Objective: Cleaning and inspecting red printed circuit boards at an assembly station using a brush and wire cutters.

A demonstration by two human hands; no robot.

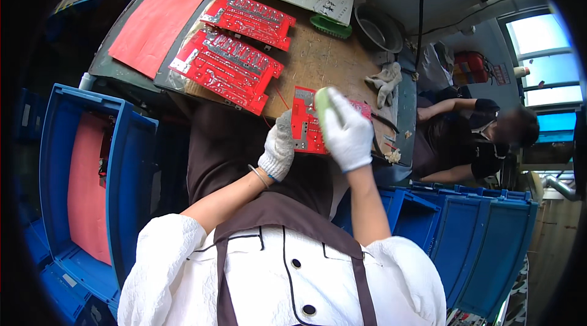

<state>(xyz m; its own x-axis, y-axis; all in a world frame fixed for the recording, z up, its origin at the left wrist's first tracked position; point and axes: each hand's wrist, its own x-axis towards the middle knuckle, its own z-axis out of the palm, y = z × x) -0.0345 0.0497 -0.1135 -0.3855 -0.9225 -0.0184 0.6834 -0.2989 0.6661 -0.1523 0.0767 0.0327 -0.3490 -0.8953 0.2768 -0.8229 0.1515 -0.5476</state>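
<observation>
My left hand (279, 147), in a knitted white glove, grips the left edge of a red circuit board (299, 119) at the table's near edge. In my right hand (350, 133), also gloved, is a pale green scrub brush (324, 112), held over the middle of that board. The glove and brush hide part of the board, and I cannot see the brush's underside. Two more red circuit boards, the farther one (251, 20) and the nearer one (226, 72), lie solder side up on the table to the left.
On the worn wooden table (318, 60) are a second green brush (331, 27), a metal bowl (378, 26) and loose gloves (386, 83). A pink sheet (168, 17) lies far left. Blue crates (52, 161) stand at both sides. Another person (471, 136) sits on the right.
</observation>
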